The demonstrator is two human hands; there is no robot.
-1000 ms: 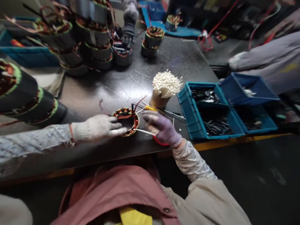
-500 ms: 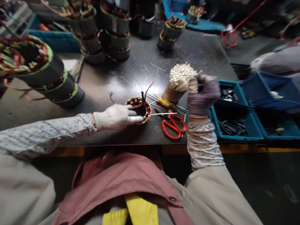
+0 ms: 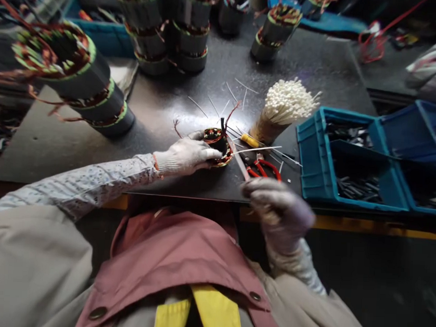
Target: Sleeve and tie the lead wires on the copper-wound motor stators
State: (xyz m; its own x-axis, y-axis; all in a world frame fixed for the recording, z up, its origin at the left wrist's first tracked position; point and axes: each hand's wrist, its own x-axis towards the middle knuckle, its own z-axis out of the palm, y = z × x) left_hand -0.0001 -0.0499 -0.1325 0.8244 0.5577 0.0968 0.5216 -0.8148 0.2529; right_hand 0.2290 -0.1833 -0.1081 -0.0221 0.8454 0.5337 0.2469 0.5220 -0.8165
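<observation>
My left hand (image 3: 189, 156), in a white knit glove, grips the near left rim of a small wound motor stator (image 3: 225, 159) on the table. Red and black leads rise from the stator's far side. A thin white stick (image 3: 258, 149) juts from its right edge. In front of the table edge, my right hand (image 3: 279, 212), gloved and blurred, has its fingers closed on a pale flat strip (image 3: 241, 162) that slants toward the stator. Red-handled scissors (image 3: 270, 168), partly hidden, and a yellow-handled screwdriver (image 3: 250, 141) lie just beyond that hand.
A bundle of white sticks (image 3: 291, 101) stands behind the tools. Blue bins (image 3: 314, 153) with small dark parts are at the right. Stacked stators (image 3: 105, 91) stand on the left and more at the back. Loose white sticks (image 3: 198, 106) are scattered on the table (image 3: 162, 117).
My right hand has come from the stick bundle toward me and down, with a pale strip now showing in its fingers. My left hand stays on the stator. The camera view has shifted.
</observation>
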